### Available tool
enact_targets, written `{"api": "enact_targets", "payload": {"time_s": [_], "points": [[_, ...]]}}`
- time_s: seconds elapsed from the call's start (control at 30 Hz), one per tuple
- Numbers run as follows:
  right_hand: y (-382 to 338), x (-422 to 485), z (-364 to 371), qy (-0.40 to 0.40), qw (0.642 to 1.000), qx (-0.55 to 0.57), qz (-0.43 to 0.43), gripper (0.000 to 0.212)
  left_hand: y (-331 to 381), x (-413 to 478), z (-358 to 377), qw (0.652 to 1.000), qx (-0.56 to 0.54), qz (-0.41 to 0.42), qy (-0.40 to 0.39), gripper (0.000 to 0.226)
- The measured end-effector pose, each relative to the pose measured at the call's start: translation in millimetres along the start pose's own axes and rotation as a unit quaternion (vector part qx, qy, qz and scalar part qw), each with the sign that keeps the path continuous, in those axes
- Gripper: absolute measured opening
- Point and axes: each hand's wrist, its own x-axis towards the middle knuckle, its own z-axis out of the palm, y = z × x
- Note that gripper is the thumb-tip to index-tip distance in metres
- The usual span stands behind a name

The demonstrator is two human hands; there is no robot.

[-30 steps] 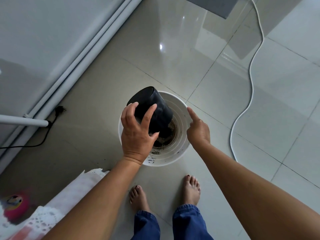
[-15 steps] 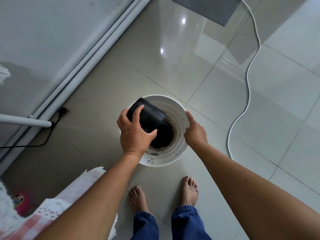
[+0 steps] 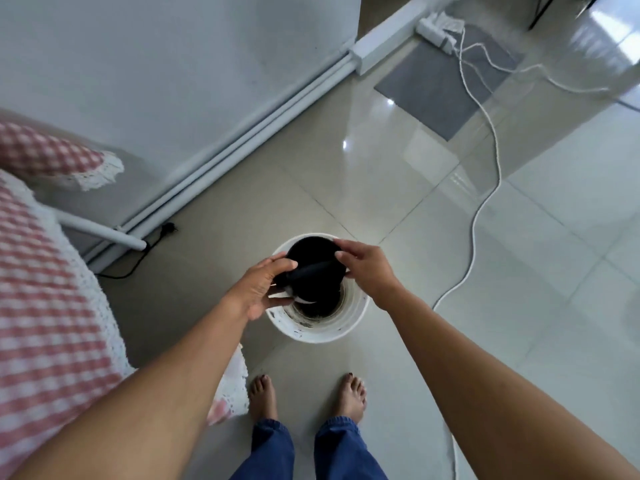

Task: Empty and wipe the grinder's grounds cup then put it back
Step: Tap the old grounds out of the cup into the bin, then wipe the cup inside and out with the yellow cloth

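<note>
Glossy pale tiled floor (image 3: 433, 220). At centre, white bin (image 3: 353, 315) standing on it; grey mat (image 3: 440, 84) at one o'clock; white cable (image 3: 485, 188) snaking at two o'clock; bare feet (image 3: 353, 396) at six o'clock.

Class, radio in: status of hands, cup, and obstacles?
Both hands, left hand and right hand, grip black grounds cup. Cup over white bin. Nothing blocking.

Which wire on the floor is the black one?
The black wire is the short one by the wall, left of the white bin. The white wire is longer and snakes across the shiny tiles on the right.
</note>
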Motion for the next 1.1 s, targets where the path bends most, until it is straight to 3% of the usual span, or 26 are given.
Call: {"api": "enact_targets", "payload": {"time_s": [0.1,0.27,0.37,0.63,0.83,0.97,1.1], "points": [[-40,-25,-5,-0.002,0.999,-0.031,-0.012,0.029,23,-44,2,1.000,-0.014,0.010,-0.007,0.024],[-109,-77,5,0.012,0.997,-0.054,-0.048,0.025,56,-127,1,0.997,-0.044,0.054,0.041,0.043],[-152,-111,20,0.040,0.996,-0.044,-0.062,0.027,71,-176,-9,0.991,-0.054,0.102,0.065,0.038],[-241,-206,83,0.030,0.990,-0.038,-0.135,0.035,96,-306,-74,0.975,-0.074,0.177,0.112,0.033],[-271,-285,166,-0.055,0.981,-0.052,-0.181,0.027,74,-395,-162,0.961,-0.097,0.212,0.148,0.028],[-272,-337,240,-0.061,0.971,-0.065,-0.222,0.015,38,-454,-230,0.955,-0.110,0.220,0.167,0.040],[-267,-380,307,-0.061,0.962,-0.077,-0.256,0.009,3,-503,-286,0.947,-0.142,0.231,0.175,0.035]]}}
